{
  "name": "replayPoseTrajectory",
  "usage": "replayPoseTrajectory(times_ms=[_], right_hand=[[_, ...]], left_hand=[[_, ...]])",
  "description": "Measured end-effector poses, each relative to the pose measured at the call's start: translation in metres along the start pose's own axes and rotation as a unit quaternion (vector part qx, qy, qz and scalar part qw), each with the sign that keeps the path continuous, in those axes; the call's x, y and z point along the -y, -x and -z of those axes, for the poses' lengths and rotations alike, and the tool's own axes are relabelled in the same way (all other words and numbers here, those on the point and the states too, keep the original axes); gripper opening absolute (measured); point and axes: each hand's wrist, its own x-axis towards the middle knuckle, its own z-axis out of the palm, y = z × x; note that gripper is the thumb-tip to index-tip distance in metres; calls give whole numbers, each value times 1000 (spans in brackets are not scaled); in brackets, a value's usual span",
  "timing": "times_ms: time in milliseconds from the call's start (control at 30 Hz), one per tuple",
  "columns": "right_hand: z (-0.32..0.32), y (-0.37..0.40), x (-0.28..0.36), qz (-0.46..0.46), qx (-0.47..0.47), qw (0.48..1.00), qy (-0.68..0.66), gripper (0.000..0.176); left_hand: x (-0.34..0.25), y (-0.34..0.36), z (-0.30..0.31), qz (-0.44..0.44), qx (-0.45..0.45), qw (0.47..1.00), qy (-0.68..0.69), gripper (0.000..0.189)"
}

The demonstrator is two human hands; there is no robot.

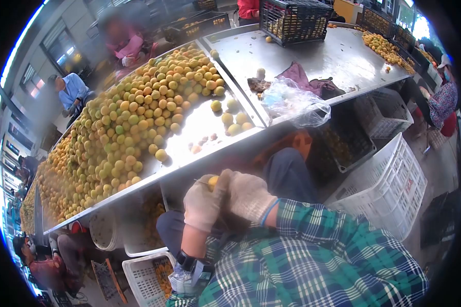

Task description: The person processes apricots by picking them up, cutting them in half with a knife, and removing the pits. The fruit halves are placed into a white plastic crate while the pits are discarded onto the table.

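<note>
Both of my hands wear pale work gloves and meet in front of my lap, below the table edge. My left hand (pixel 202 204) is closed on a yellow-orange fruit (pixel 213 182), whose top shows between the gloves. Pressed against it, my right hand (pixel 246 194) has its fingers closed; what they hold, if anything, is hidden. Beyond the hands, a large heap of green and orange fruits (pixel 133 117) covers the metal table (pixel 189 156). A few loose fruits (pixel 234 129) lie near its right corner.
A clear plastic bag (pixel 297 102) and a purple cloth (pixel 305 79) lie on the adjoining metal table (pixel 353 56). A black crate (pixel 294 23) stands behind them. White crates (pixel 386 189) are at right and below. Other people sit around the tables.
</note>
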Motion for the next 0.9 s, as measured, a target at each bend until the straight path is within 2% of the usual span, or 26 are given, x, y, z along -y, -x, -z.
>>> replayPoseTrajectory(times_ms=[33, 100, 133, 167, 200, 233, 333, 400, 467, 500, 567, 600, 633, 700, 767, 833, 900], right_hand=[[0, 2, 0, -7, -11, 1000, -20, 40], [-3, 4, -2, 9, -32, 999, -13, 40], [-5, 4, -4, 27, -55, 998, -7, 40], [-9, 2, -9, 27, -54, 998, -8, 40], [-12, -1, -15, 82, -99, 992, -2, 39], [-14, -3, -19, 136, -144, 980, 4, 37], [-17, -4, -21, 139, -158, 978, 7, 37], [-15, -4, -20, 138, -162, 977, 4, 38], [-8, -2, -14, 88, -94, 992, -8, 39], [-8, -3, -14, 84, -94, 992, -9, 39], [-5, -6, -12, 88, -29, 995, -31, 41], [12, -1, -3, 48, 19, 998, -44, 43], [11, -2, -5, 46, 19, 998, -44, 43], [9, -4, -9, 110, 22, 992, -62, 44], [12, -3, -8, 111, 30, 989, -89, 41], [13, -5, -9, 112, 37, 986, -116, 39], [7, -12, -14, 136, 86, 983, -91, 33]], left_hand=[[1, 2, -1, -1, 3, 1000, 0, 42], [3, 7, -3, -52, -9, 991, 122, 38], [2, 10, -4, -51, -10, 991, 122, 38], [1, 13, -6, -44, -19, 981, 190, 36], [-1, 15, -8, -37, -27, 965, 257, 34], [-1, 15, -8, -38, -27, 965, 257, 34], [-3, 17, -9, -34, -14, 957, 289, 35], [-4, 15, -10, -46, -17, 968, 248, 35], [-9, 14, -6, -52, -6, 971, 233, 38], [-10, 13, -4, -60, 1, 974, 218, 40], [-7, 10, -3, -54, 8, 976, 209, 40], [-10, 10, 1, -64, 17, 979, 194, 41], [-12, 10, 2, -74, 25, 981, 178, 41], [-10, 11, 1, -74, 28, 979, 190, 43], [-4, 12, -1, -101, 14, 970, 221, 30], [3, 15, -4, -109, -2, 970, 215, 28], [9, 16, -5, -117, -18, 971, 209, 27]])
